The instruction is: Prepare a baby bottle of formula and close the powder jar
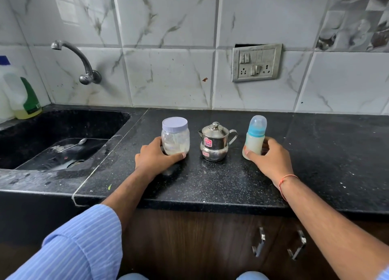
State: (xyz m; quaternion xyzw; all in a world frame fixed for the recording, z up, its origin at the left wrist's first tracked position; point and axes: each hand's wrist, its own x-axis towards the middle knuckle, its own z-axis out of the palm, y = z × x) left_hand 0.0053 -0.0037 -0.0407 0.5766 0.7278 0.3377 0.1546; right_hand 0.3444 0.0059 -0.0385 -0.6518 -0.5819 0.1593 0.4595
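Milky bottle (254,139) within right fingers (248,153); capped jar (175,136) within left fingers (182,155).

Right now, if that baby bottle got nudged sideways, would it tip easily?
Probably fairly easily: the baby bottle is tall and narrow with a small base. The milky liquid filling its lower body likely steadies it somewhat. The right hand curls round it, so it should stay upright while held.

Lidded powder jar (175,136) upright; capped, milky baby bottle (255,137) upright
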